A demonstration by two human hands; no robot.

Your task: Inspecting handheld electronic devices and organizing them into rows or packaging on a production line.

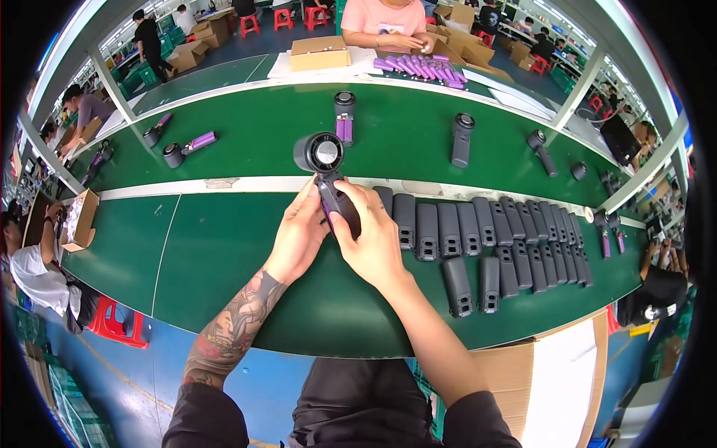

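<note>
Both my hands hold one dark handheld fan (319,154) over the middle of the green bench, its round head pointing away from me. My left hand (300,230) is closed round the left side of the handle, where a strip of purple shows. From the right, my right hand (366,233) grips a dark grey handle cover (342,203) against the handle, thumb and fingers pressed on it. Whether the cover is fully seated I cannot tell. Right beside my right hand lie rows of loose grey handle covers (426,230).
Beyond a white rail (261,184), a green belt (261,127) carries several fans, some with purple batteries showing. Across it a person in a pink top (385,19) works by a pile of purple batteries (426,69). An open cardboard box (553,381) stands at my right.
</note>
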